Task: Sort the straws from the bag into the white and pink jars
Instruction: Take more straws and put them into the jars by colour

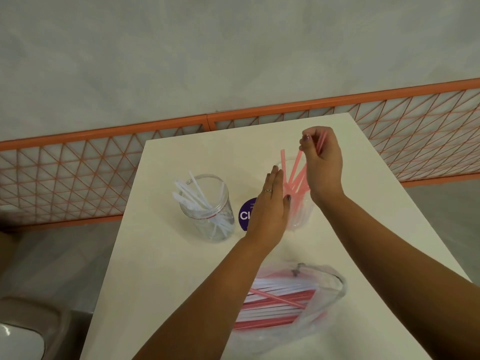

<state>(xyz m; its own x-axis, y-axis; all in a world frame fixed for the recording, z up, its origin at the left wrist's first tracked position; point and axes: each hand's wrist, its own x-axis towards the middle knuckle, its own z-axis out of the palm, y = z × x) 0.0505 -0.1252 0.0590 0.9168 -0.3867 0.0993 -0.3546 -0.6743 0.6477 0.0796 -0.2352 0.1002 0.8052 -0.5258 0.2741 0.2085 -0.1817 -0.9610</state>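
A clear jar (207, 209) holding several white straws stands left of centre on the white table (161, 255). A second clear jar (302, 211) with several pink straws stands to its right, partly hidden by my hands. My right hand (320, 162) is above this jar, fingers shut on pink straws (321, 142) that point down into it. Flat and open, my left hand (270, 206) rests against the jar's left side. A clear plastic bag (293, 302) with pink and white straws lies near me, partly under my left forearm.
A purple round sticker (245, 214) lies on the table between the jars. An orange lattice fence (78, 172) runs behind the table. A white object (15, 341) sits at the lower left, off the table.
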